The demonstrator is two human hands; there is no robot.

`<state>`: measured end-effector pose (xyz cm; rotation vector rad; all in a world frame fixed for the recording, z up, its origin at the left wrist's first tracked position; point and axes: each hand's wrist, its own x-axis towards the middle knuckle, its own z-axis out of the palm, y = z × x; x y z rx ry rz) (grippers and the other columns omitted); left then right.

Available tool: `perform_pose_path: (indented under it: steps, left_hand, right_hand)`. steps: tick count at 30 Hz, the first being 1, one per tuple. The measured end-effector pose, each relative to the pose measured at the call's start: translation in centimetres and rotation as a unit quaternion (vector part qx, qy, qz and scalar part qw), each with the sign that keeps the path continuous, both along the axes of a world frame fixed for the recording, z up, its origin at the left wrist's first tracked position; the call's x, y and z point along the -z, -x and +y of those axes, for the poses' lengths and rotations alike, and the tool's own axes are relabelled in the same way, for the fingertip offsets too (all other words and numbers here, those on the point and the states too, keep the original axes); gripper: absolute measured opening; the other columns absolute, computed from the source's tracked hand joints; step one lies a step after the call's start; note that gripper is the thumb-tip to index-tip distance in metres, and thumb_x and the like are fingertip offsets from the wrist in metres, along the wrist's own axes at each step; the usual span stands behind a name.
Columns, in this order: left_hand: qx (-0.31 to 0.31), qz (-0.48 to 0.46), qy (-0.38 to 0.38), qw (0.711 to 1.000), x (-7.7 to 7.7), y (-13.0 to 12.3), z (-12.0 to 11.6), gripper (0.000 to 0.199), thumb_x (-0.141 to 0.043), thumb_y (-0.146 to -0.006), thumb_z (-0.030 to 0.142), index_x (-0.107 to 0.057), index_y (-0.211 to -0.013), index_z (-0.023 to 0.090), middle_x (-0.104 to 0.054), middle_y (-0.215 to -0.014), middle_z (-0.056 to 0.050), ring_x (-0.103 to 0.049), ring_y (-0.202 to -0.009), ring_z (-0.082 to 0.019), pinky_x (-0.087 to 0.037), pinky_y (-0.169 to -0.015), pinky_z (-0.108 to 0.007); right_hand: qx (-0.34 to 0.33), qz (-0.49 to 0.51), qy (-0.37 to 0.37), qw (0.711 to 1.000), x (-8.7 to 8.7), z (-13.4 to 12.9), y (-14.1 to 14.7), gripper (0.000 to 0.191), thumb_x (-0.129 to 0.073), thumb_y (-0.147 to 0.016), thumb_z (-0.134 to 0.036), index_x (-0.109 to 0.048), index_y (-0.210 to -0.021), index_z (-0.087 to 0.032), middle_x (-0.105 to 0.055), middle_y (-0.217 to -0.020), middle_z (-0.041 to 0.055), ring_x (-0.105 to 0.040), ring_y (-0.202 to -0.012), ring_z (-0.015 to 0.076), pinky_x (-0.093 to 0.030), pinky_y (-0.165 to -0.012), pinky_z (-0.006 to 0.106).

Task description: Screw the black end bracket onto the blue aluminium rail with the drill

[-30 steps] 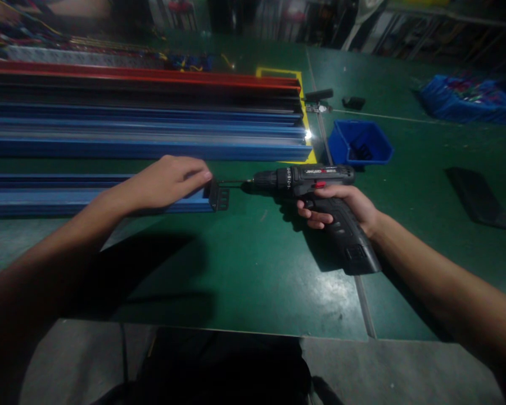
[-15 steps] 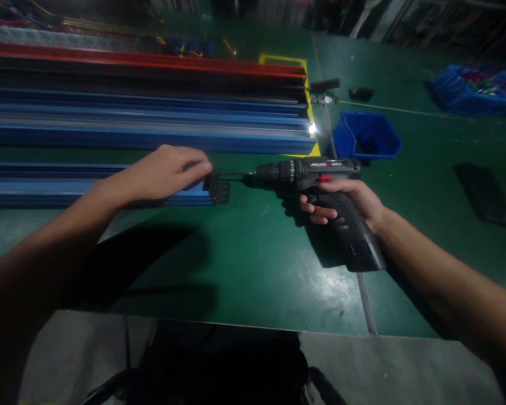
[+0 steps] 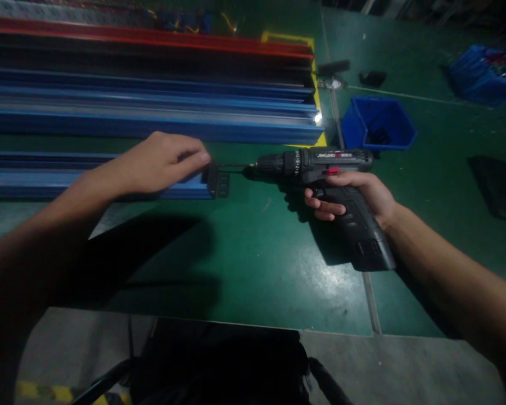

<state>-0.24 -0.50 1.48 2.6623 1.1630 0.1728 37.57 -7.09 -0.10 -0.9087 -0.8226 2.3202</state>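
Gripping: right hand [image 3: 354, 197], closed round the handle of a black drill [image 3: 333, 171], its bit [image 3: 236, 165] pointing left. Beyond the bit tip: black bracket [image 3: 217, 181] at the end of a blue rail [image 3: 185, 188], left hand [image 3: 164, 163] laid over both. Above the drill grip: blue bin [image 3: 377, 125].

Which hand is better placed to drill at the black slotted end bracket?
Right, I'd judge: the right hand holds the black pistol-grip drill, its thin bit aimed at the bracket; the left hand is over the blue metal rail.
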Motion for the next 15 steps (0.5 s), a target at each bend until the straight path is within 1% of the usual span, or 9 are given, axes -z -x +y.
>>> perform_pose_path:
  steps: [4, 7, 10, 15]
  left_hand:
    - [0.008, -0.024, -0.011, 1.000, 0.33, 0.01, 0.28, 0.049, -0.036, -0.103, 0.050, -0.069, -0.099, 0.013, -0.069, -0.092, -0.005, -0.062, -0.083, -0.018, -0.042, -0.077, -0.027]
    - [-0.002, -0.027, -0.001, 1.000, 0.55, -0.02, 0.42, 0.052, -0.035, -0.101, 0.053, -0.070, -0.099, 0.015, -0.070, -0.091, -0.006, -0.064, -0.082, -0.021, -0.045, -0.078, -0.030]
    - [-0.013, -0.027, 0.003, 1.000, 0.61, -0.09, 0.39, 0.053, -0.034, -0.100, 0.054, -0.071, -0.098, 0.016, -0.070, -0.090, -0.007, -0.064, -0.082, -0.022, -0.047, -0.080, -0.032]
    - [-0.012, -0.029, 0.001, 1.000, 0.67, -0.06, 0.41, 0.053, -0.034, -0.100, 0.054, -0.070, -0.098, 0.016, -0.070, -0.092, -0.007, -0.065, -0.084, -0.023, -0.047, -0.081, -0.033]
  right_hand:
    - [0.008, 0.003, 0.009, 1.000, 0.07, -0.05, 0.08, 0.022, -0.055, -0.092, -0.025, -0.063, -0.102, -0.007, -0.063, -0.084, 0.0084, -0.041, -0.051, 0.0084, -0.051, -0.055, 0.027]
    - [0.013, 0.006, 0.010, 1.000, 0.09, -0.08, 0.09, 0.023, -0.056, -0.092, -0.024, -0.064, -0.102, -0.006, -0.063, -0.084, 0.0092, -0.042, -0.051, 0.0083, -0.052, -0.056, 0.027]
    - [0.011, 0.009, 0.008, 1.000, 0.11, -0.08, 0.07, 0.023, -0.055, -0.092, -0.024, -0.064, -0.102, -0.005, -0.064, -0.084, 0.0090, -0.042, -0.051, 0.0081, -0.052, -0.056, 0.026]
    - [0.009, 0.008, 0.014, 1.000, 0.13, -0.08, 0.06, 0.022, -0.056, -0.091, -0.024, -0.063, -0.102, -0.006, -0.064, -0.083, 0.0086, -0.042, -0.050, 0.0076, -0.052, -0.056, 0.026]
